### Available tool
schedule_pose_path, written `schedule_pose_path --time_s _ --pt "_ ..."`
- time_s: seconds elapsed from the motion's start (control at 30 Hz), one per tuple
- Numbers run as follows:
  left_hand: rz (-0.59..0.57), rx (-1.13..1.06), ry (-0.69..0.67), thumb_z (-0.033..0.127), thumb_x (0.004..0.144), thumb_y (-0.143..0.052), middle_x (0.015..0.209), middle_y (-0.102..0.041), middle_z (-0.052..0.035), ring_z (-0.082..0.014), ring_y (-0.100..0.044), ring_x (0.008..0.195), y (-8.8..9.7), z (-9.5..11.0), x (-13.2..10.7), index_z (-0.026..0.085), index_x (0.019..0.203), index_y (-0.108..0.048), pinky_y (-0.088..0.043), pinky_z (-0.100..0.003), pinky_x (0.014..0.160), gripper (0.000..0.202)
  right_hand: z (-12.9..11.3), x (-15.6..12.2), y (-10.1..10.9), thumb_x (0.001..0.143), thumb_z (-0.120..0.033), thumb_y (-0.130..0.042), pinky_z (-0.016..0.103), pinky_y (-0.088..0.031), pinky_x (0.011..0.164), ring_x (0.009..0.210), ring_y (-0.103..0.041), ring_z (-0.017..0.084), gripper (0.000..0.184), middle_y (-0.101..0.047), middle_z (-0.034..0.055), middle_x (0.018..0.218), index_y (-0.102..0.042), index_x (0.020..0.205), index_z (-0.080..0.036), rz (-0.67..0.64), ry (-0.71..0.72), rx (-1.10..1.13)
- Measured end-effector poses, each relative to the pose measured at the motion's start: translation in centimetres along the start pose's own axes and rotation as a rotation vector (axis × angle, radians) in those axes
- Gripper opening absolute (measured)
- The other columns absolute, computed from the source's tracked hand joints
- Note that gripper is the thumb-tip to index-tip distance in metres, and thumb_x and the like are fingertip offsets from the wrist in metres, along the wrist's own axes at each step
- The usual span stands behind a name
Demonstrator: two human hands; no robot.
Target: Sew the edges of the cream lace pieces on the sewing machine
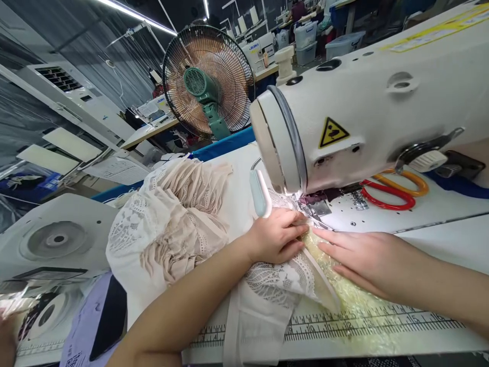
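My left hand point(277, 235) lies just in front of the presser foot of the white sewing machine point(362, 107). Its fingers are bent and pressed together on a cream lace piece point(273, 283), which hangs down toward the table's front edge. Opposite it, my right hand point(355, 257) rests with fingers stretched out on a shiny, yellowish see-through material point(355, 300). The fingertips of both hands nearly meet below the lit needle area. The needle itself is hard to make out.
A heap of beige and white lace pieces point(168, 209) lies to the left. Scissors with red and orange handles point(389, 204) sit under the machine arm. A printed ruler point(412, 320) runs along the front edge. A large fan point(210, 84) stands behind; another machine point(57, 237) is at left.
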State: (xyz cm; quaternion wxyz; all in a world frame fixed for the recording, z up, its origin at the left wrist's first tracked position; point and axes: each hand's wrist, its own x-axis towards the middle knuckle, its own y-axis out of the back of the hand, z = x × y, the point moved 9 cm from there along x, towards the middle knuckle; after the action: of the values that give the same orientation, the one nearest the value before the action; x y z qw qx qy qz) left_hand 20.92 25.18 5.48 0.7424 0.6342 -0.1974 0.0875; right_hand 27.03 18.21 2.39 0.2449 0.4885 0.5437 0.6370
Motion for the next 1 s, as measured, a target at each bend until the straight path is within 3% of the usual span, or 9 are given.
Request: schedule_pose_path --time_s 0.13,0.4,0.63,0.77,0.87,0.93,1.0 --pt "-0.02 0.026 0.025 0.032 0.087 -0.043 0.097 -0.064 -0.0139 -0.0209 -0.056 0.088 -0.2 -1.0 0.1 0.007 0.101 -0.063 -0.049 -0.037 0.08 0.035 -0.1 -0.2 0.0 0.094 -0.023 -0.027 0.037 -0.057 0.06 0.089 -0.063 0.024 0.036 -0.053 0.0089 0.128 -0.055 0.115 -0.015 0.047 0.01 0.015" --pt "-0.093 0.113 0.096 0.036 0.089 -0.039 0.105 -0.063 -0.0113 -0.0228 -0.055 0.099 -0.7 -3.0 0.1 0.009 0.104 -0.063 -0.046 -0.038 0.087 0.039 0.0 0.0 0.0 0.092 -0.021 -0.029 0.04 -0.057 0.063 0.092 -0.063 0.026 0.038 -0.053 0.0121 0.128 -0.055 0.119 -0.012 -0.034 0.012 0.067" --pt "-0.089 0.21 0.153 0.04 0.088 -0.042 0.105 -0.063 -0.0116 -0.0239 -0.053 0.101 -0.5 -3.7 -0.1 0.007 0.106 -0.062 -0.044 -0.038 0.088 0.043 -0.1 -0.1 0.2 0.092 -0.022 -0.029 0.037 -0.057 0.065 0.094 -0.063 0.024 0.037 -0.054 0.0106 0.127 -0.058 0.114 -0.014 -0.004 0.013 0.053" --pt "-0.118 0.279 0.193 0.04 0.089 -0.041 0.108 -0.061 -0.0122 -0.026 -0.051 0.105 0.3 -3.0 -0.1 0.009 0.103 -0.063 -0.042 -0.041 0.089 0.041 0.0 -0.2 0.3 0.093 -0.022 -0.028 0.038 -0.057 0.063 0.091 -0.064 0.025 0.037 -0.055 0.0093 0.126 -0.058 0.112 -0.016 0.043 -0.008 0.065" --pt "-0.212 0.237 0.146 0.037 0.089 -0.044 0.102 -0.063 -0.0098 -0.0261 -0.05 0.106 0.2 -1.2 0.2 0.012 0.098 -0.063 -0.039 -0.043 0.092 0.033 0.5 -0.3 0.1 0.092 -0.024 -0.031 0.039 -0.057 0.067 0.097 -0.062 0.025 0.036 -0.053 0.008 0.129 -0.056 0.117 -0.017 0.02 -0.029 0.123" --pt "-0.288 0.192 0.1 0.031 0.087 -0.047 0.085 -0.063 -0.008 -0.0237 -0.053 0.094 -0.1 0.1 0.4 0.012 0.089 -0.064 -0.039 -0.042 0.09 0.025 1.2 -0.5 0.6 0.092 -0.026 -0.033 0.039 -0.056 0.071 0.097 -0.062 0.025 0.034 -0.057 0.0078 0.124 -0.056 0.116 -0.018 0.03 -0.075 0.185" --pt "-0.302 0.109 0.144 0.022 0.084 -0.047 0.072 -0.058 -0.0057 -0.0191 -0.053 0.079 0.2 0.5 0.4 0.012 0.079 -0.063 -0.043 -0.036 0.08 0.02 1.9 -0.8 1.8 0.093 -0.031 -0.034 0.038 -0.056 0.068 0.091 -0.063 0.026 0.031 -0.064 0.008 0.111 -0.059 0.107 -0.019 0.076 -0.164 0.226"
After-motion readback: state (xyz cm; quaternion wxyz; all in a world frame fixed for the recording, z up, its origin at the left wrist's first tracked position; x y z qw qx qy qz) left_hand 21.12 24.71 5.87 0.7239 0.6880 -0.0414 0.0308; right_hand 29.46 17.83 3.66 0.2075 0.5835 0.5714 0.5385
